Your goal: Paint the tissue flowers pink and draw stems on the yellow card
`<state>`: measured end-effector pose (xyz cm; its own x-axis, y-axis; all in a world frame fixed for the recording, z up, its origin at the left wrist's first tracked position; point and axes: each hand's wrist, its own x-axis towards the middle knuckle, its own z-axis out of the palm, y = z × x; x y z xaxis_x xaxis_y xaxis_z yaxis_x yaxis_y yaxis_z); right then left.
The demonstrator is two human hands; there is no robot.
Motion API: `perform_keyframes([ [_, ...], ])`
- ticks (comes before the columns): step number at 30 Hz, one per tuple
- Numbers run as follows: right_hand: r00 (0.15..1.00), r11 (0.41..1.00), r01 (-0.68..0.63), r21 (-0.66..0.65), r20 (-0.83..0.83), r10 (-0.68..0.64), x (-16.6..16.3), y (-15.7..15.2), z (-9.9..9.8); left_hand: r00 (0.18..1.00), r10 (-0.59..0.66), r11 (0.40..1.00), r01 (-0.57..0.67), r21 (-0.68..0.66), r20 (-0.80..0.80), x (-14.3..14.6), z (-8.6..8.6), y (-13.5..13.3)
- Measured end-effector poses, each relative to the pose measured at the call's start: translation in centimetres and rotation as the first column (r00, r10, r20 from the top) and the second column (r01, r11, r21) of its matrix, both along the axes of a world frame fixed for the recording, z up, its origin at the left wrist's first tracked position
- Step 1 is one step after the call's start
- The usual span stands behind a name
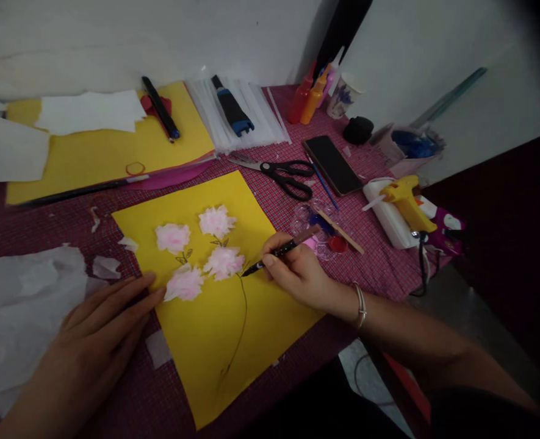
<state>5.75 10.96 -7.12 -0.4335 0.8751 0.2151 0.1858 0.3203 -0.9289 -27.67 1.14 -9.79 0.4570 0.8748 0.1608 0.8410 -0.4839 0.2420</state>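
Observation:
A yellow sheet of paper lies at an angle on the table. Several pink-and-white tissue flowers sit on its upper half, with small drawn leaves between them. A thin drawn stem line curves down from the lower right flower. My right hand grips a black marker pen, its tip at the paper near the top of that line. Fingers stretched out, my left hand rests flat, its fingertips at the sheet's left edge.
Scissors, a phone and a paint palette lie beyond the sheet. A yellow glue gun rests at the right. White tissue paper spreads on the left. Paint bottles and a paper cup stand by the wall.

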Motion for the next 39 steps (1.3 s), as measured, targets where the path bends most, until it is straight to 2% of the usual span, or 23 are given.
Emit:
perform_keyframes([
  [12, 1.0, 1.0, -0.004, 0.028, 0.023, 0.004, 0.22, 0.19, 0.13, 1.0, 0.006, 1.0, -0.006, -0.009, -0.003, -0.08, -0.08, 0.21],
  [19, 0.99, 0.99, 0.119, 0.079, 0.067, -0.124, 0.82, 0.79, 0.13, 1.0, 0.006, 1.0, -0.005, -0.016, 0.024, 0.11, 0.17, 0.3],
  [27, 0.999, 0.998, 0.007, 0.058, 0.045, -0.009, 0.35, 0.27, -0.03, 1.0, 0.011, 1.0, -0.011, -0.025, 0.009, 0.21, 0.19, 0.11],
  [39, 0.999, 0.998, -0.006, 0.068, 0.032, 0.003, 0.28, 0.28, 0.35, 0.999, 0.005, 1.0, -0.006, 0.028, 0.036, 0.02, 0.0, 0.26],
])
